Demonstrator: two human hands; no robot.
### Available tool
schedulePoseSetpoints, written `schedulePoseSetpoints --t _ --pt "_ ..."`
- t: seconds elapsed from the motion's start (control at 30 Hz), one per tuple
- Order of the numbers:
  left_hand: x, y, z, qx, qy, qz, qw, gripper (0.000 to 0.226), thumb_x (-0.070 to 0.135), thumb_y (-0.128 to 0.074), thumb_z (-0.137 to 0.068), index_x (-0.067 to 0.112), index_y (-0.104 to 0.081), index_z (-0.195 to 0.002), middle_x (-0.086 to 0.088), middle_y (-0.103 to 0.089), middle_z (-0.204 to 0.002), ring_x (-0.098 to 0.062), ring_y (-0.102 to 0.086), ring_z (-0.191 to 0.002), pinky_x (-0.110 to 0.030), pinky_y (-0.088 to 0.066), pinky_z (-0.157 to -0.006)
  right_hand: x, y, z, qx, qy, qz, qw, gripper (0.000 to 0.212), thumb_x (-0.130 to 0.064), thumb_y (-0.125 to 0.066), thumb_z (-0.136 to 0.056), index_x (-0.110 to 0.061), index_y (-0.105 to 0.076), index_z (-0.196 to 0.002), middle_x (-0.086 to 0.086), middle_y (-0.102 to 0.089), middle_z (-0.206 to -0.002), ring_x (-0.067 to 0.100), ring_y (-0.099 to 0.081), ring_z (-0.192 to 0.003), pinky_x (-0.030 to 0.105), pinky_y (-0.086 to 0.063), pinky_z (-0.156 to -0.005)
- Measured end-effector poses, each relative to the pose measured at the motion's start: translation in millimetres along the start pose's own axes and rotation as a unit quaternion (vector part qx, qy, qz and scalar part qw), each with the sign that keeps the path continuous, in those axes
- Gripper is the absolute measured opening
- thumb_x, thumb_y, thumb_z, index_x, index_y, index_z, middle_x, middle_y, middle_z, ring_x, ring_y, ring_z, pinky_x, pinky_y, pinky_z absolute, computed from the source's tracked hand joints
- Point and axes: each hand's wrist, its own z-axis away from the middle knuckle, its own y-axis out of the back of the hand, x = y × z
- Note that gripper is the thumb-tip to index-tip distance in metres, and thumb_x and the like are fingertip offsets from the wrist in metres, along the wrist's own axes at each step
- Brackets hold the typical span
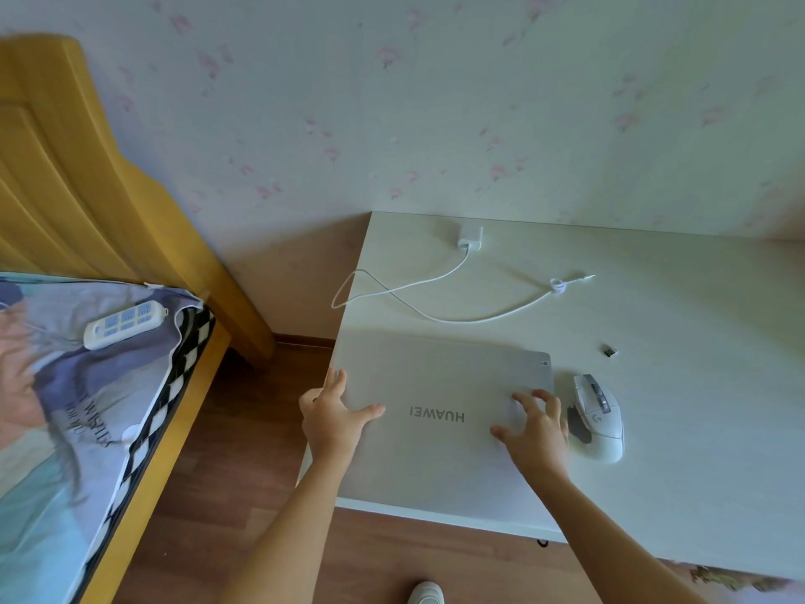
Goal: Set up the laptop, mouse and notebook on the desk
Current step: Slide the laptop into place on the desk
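Quick count from my head cam: one laptop (440, 411), one mouse (597, 415), one charger brick (471, 235) with one white cable (435, 318) looped across the desk (675, 385), and one tiny dark dongle (610, 351) sitting by itself off to the right. No notebook in my view. The laptop is a silver Huawei, lid closed, lying flat at the front-left corner of the white desk with the logo upside down from where I'm looking, and its left edge runs right along the desk's left edge. The mouse is a white Logitech, just beside the laptop's right edge, though I can't tell if they're touching. My left hand (335, 411) is on the laptop's left side, fingers spread and mostly straight, thumb lying flat across the lid and the other fingers at the edge; they might be hooked a bit under the edge, but the angle's too poor to say for sure. My right hand (533, 425) is on the right part of the lid, fingers splayed wide and bent at the knuckles so the fingertips press down, not wrapped around anything. The charger brick is up by the wall, and part of the cable hangs over the left edge of the desk. Off to the left there's one bed with a yellow wooden frame (87, 176) and one white power strip (126, 323) lying on the bedding.
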Motion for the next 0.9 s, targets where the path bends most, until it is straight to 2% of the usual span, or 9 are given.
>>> schedulePoseSetpoints --t 0.07,0.1,0.17,0.27,0.4,0.53,0.67,0.77,0.9 --pt "7.4 0.6 -2.2 0.0 -0.039 -0.042 0.998 0.085 0.044 -0.086 -0.063 0.017 -0.053 -0.137 -0.011 -0.064 -0.118 -0.025 -0.049 -0.114 -0.033 -0.044 -0.086 -0.1 -0.5 0.5 -0.003 0.003 0.006 1.0 0.062 -0.029 -0.077 -0.075 -0.026 -0.05 -0.13 -0.001 -0.03 -0.145 0.03 -0.033 -0.13 0.049 -0.042 -0.1" --pt "12.9 -0.1 -3.3 -0.01 -0.051 -0.045 0.998 0.086 0.044 -0.085 -0.064 0.018 -0.051 -0.138 -0.01 -0.065 -0.116 -0.025 -0.05 -0.114 -0.034 -0.045 -0.087 -0.2 -0.5 0.8 -0.005 0.003 0.009 1.0 0.062 -0.03 -0.076 -0.075 -0.027 -0.05 -0.131 -0.001 -0.03 -0.146 0.03 -0.032 -0.13 0.049 -0.042 -0.1" --pt "23.6 -4.1 -4.4 -0.03 -0.068 -0.036 0.997 0.087 0.044 -0.084 -0.066 0.019 -0.048 -0.141 -0.008 -0.061 -0.128 -0.023 -0.048 -0.12 -0.033 -0.046 -0.092 -0.2 0.1 1.9 -0.007 0.006 0.018 1.0 0.062 -0.031 -0.075 -0.076 -0.026 -0.049 -0.132 0.0 -0.029 -0.147 0.03 -0.03 -0.132 0.049 -0.042 -0.1" --pt "31.3 -10.7 -5.0 -0.06 -0.102 -0.07 0.99 0.09 0.048 -0.082 -0.068 0.023 -0.042 -0.144 -0.001 -0.046 -0.148 -0.025 -0.037 -0.137 -0.042 -0.042 -0.105 -0.2 0.8 4.5 -0.006 0.018 0.039 0.999 0.062 -0.035 -0.072 -0.078 -0.025 -0.047 -0.133 0.0 -0.029 -0.149 0.029 -0.023 -0.137 0.051 -0.038 -0.104" --pt "27.0 -13.7 -6.2 -0.105 -0.139 -0.14 0.975 0.094 0.064 -0.072 -0.069 0.031 -0.032 -0.148 0.003 -0.032 -0.157 -0.024 -0.023 -0.146 -0.051 -0.029 -0.115 -0.5 -1.2 11.9 -0.014 0.054 0.112 0.992 0.063 -0.044 -0.06 -0.086 -0.026 -0.035 -0.142 0.001 -0.021 -0.154 0.027 -0.005 -0.145 0.054 -0.019 -0.115" --pt "19.6 -20.7 -1.5 -0.166 -0.153 -0.22 0.949 0.101 0.082 -0.05 -0.07 0.039 -0.009 -0.151 0.005 -0.003 -0.163 -0.024 -0.001 -0.15 -0.061 -0.009 -0.115 1.0 -8.7 23.5 -0.05 0.117 0.204 0.971 0.068 -0.053 -0.034 -0.095 -0.024 -0.009 -0.15 0.005 0.006 -0.16 0.029 0.012 -0.146 0.052 -0.003 -0.117" --pt "14.0 -22.7 0.7 -0.195 -0.158 -0.261 0.932 0.099 0.086 -0.035 -0.073 0.04 0.005 -0.151 0.004 0.015 -0.162 -0.026 0.011 -0.149 -0.064 -0.003 -0.114 0.6 -9.7 28.8 -0.101 0.125 0.243 0.957 0.068 -0.055 -0.021 -0.096 -0.025 0.008 -0.15 0.006 0.023 -0.157 0.028 0.02 -0.144 0.052 0.003 -0.117" --pt "17.7 -20.9 1.4 -0.204 -0.155 -0.27 0.928 0.098 0.085 -0.034 -0.075 0.038 0.004 -0.152 0.002 0.015 -0.162 -0.027 0.011 -0.149 -0.063 -0.004 -0.114 -1.6 2.6 24.3 -0.096 0.123 0.246 0.957 0.069 -0.057 -0.021 -0.095 -0.025 0.005 -0.15 0.005 0.02 -0.158 0.027 0.018 -0.145 0.052 0.002 -0.117" --pt "40.7 -17.5 -8.6 -0.194 -0.14 -0.245 0.94 0.089 0.076 -0.041 -0.082 0.029 -0.014 -0.153 -0.002 -0.002 -0.164 -0.028 -0.002 -0.15 -0.058 -0.01 -0.116 -13.9 31.0 4.9 -0.051 0.126 0.213 0.967 0.067 -0.057 -0.028 -0.095 -0.025 -0.008 -0.151 0.003 0.005 -0.161 0.025 0.004 -0.147 0.049 -0.004 -0.117"
